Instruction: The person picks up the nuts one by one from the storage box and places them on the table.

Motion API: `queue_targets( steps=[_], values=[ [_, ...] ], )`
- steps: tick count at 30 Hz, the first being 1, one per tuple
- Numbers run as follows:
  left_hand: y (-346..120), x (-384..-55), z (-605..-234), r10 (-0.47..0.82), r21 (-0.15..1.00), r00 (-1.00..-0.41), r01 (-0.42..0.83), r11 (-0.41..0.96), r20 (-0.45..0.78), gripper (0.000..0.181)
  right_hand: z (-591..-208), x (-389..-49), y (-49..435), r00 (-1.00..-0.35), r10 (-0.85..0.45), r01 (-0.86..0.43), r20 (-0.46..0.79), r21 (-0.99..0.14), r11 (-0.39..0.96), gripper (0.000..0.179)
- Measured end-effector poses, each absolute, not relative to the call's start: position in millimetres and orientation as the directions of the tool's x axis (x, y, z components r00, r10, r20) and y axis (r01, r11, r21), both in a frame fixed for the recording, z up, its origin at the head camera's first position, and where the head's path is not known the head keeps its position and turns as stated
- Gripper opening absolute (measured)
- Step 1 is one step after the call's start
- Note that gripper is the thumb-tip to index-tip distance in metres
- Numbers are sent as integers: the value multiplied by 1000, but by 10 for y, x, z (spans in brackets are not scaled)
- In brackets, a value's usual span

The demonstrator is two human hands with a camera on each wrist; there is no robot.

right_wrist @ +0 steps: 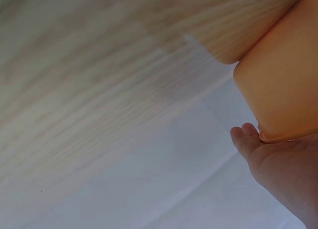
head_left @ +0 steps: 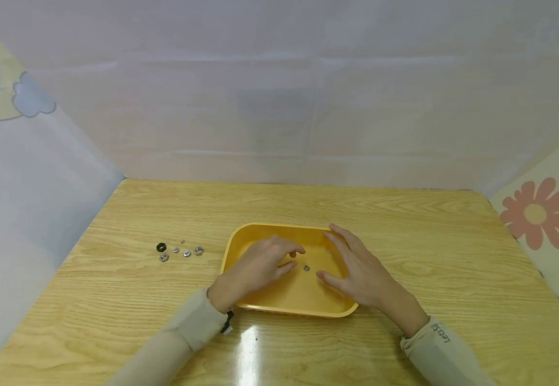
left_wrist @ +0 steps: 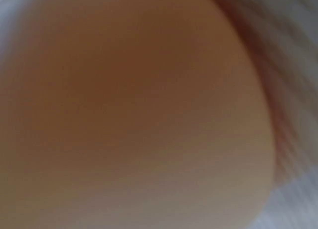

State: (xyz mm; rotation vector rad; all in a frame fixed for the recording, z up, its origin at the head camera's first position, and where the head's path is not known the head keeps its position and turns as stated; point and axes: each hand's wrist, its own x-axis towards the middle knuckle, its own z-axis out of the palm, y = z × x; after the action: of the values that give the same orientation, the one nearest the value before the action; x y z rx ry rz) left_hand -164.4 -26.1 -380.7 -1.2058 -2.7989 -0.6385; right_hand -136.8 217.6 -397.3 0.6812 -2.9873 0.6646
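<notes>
A yellow plastic tray (head_left: 284, 294) sits on the table with one small metal nut (head_left: 306, 268) on its floor. My left hand (head_left: 261, 261) reaches over the tray's left side, index finger and thumb parted, the other fingers bent loosely and partly hidden. Over the right end is my right hand (head_left: 365, 272), its fingers spread and thumb apart, nothing between them. In the right wrist view that hand (right_wrist: 280, 167) overlaps the rim of the tray (right_wrist: 285, 85). The left wrist view is blurred, mostly filled by a tan-orange surface.
Left of the tray, several metal nuts (head_left: 199, 250) of different sizes lie loosely grouped, with a black nut (head_left: 161, 247) among them. The wooden table (head_left: 429, 230) meets a pale cloth backdrop (head_left: 279, 107) behind and at both sides.
</notes>
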Motion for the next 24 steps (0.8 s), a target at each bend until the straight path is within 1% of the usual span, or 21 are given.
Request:
queue_targets(
  steps=[8, 13, 17, 24],
  values=[
    [-216, -1635, -3832, 689, 372, -712, 682, 630, 137, 28, -3968, -1363, 2161, -907, -409, -411, 98, -409, 815, 82],
    [-167, -1631, -3826, 697, 379, -706, 683, 625, 124, 28, -3970, -1362, 2167, -908, -406, -412, 104, -408, 815, 83],
    [-139, -1619, -3829, 702, 357, -703, 690, 630, 119, 28, -3974, -1366, 2173, -908, -405, -411, 106, -414, 812, 83],
    [-96, -1610, -3842, 696, 326, -714, 679, 658, 81, 31, -3979, -1369, 2174, -910, -403, -404, 92, -413, 816, 83]
  ],
)
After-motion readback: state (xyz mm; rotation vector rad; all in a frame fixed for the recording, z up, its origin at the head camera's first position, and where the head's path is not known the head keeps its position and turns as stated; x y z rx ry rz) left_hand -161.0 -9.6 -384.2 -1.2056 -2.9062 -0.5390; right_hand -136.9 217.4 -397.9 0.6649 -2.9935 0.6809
